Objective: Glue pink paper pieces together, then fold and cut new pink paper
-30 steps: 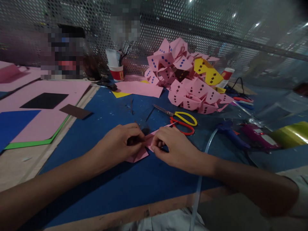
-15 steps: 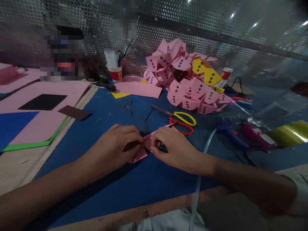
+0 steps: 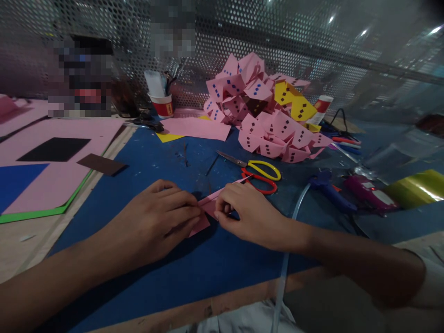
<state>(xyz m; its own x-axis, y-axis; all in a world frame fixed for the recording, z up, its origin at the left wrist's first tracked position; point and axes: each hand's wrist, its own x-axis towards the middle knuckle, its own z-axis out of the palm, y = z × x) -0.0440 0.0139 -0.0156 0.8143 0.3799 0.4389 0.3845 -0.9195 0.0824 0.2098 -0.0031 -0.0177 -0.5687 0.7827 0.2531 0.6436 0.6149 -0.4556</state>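
Right hand (image 3: 248, 210) pinching folded pink paper piece (image 3: 210, 209) over blue-topped counter (image 3: 222, 268); left hand (image 3: 161, 219) across it, thumb hidden, can't tell grip.

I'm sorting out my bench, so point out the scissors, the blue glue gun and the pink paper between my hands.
Scissors (image 3: 243, 163): head view, on the metal near the pivot.
Blue glue gun (image 3: 337, 198): head view, on its handle.
Pink paper (image 3: 210, 208): head view, on its exposed middle.

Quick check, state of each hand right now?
Left hand: fingers together over the folded pink paper; whether it grips cannot be told.
Right hand: closed, fingers curled, holding the folded pink paper.
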